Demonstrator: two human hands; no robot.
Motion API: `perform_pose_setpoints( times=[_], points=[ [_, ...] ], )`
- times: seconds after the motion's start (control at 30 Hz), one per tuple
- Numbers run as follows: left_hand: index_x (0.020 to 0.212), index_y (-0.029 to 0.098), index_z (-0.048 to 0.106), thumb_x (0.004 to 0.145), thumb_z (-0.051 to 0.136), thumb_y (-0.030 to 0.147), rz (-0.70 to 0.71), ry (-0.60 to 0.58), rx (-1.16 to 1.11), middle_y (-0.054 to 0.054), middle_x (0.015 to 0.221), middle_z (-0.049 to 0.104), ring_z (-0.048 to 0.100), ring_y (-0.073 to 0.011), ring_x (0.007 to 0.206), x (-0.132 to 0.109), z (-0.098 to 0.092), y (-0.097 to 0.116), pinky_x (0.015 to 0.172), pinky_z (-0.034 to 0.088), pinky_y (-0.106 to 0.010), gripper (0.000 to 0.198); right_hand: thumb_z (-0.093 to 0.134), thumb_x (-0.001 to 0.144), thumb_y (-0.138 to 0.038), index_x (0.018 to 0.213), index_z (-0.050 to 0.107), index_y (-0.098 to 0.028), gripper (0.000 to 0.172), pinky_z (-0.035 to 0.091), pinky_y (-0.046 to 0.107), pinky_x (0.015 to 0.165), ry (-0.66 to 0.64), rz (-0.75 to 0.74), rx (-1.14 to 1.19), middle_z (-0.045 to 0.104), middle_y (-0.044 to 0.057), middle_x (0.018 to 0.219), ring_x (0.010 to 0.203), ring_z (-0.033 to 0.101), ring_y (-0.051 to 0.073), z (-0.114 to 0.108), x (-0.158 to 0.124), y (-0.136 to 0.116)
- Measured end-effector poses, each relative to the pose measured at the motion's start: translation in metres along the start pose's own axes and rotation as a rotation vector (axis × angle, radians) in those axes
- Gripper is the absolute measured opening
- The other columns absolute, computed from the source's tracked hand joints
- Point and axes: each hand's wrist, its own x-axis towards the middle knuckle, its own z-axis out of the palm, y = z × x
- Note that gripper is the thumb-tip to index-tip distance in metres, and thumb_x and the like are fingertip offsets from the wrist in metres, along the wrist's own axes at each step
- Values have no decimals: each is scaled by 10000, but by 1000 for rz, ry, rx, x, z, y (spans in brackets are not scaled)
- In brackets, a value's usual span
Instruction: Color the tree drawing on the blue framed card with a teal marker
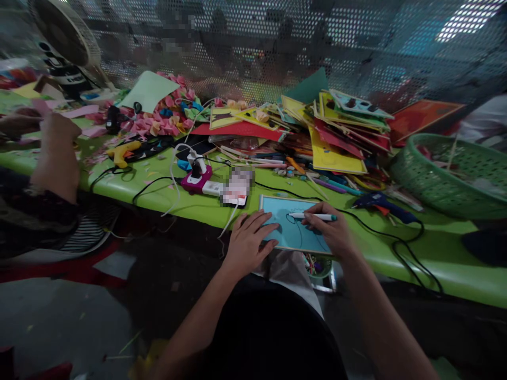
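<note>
The right hand grips the marker, lying three-to-nine with its tip on the blue card (left hand spread flat on its nine-o'clock edge).

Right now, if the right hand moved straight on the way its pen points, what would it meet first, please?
Probably the fingertips of the left hand, which lies flat on the blue card. The right hand aims its pen leftward at them; depth is uncertain.

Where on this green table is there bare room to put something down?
Bare green table lies right of the blue glue gun, in front of the basket. Crowded: card pile, paper flowers. Cables cross the left part.
</note>
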Motion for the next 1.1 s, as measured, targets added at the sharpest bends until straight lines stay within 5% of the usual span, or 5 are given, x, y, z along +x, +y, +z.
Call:
perform_pose_setpoints(
  times=[1.1],
  points=[
    [1373, 335, 635, 1058, 507, 445, 7, 7, -4, 13, 1564, 568, 465, -232, 1494, 1, 1, -1, 1253, 293, -487, 357, 814, 774, -528, 801, 667, -229, 335, 441, 278, 579, 11, 12, -26, 720, 17, 680, 594, 559, 152, -1, 0, 2]
  ],
)
